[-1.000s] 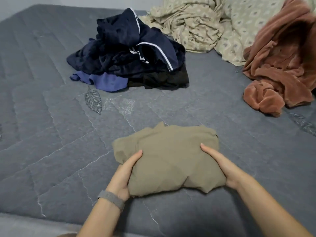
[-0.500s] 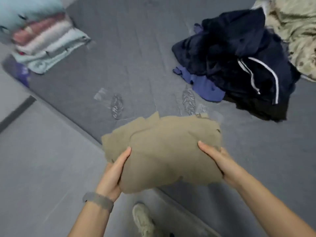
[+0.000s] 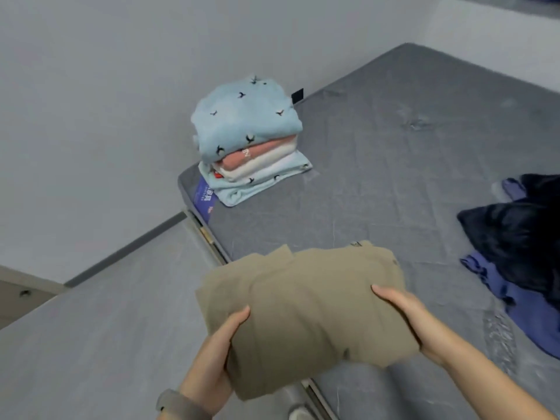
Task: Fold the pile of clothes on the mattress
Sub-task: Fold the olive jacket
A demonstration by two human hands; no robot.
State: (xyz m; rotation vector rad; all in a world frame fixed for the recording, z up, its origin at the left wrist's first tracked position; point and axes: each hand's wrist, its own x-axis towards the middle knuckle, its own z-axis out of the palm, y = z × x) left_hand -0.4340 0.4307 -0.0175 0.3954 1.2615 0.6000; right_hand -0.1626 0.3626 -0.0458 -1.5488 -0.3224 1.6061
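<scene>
I hold a folded khaki garment in the air over the near edge of the grey mattress. My left hand grips its left side with the thumb on top. My right hand grips its right side, thumb lying over the cloth. A stack of folded clothes, light blue on top with pink and white beneath, sits on the mattress corner beyond the garment. The unfolded pile of dark navy and purple clothes lies at the right edge.
A grey floor lies left of the mattress, and a pale wall stands behind it. A bed frame rail shows along the mattress edge. Bare mattress stretches between the stack and the dark pile.
The khaki garment has been lifted off the mattress and carried left. My view has swung left, so the folded stack now sits ahead and the dark pile has slid to the right edge.
</scene>
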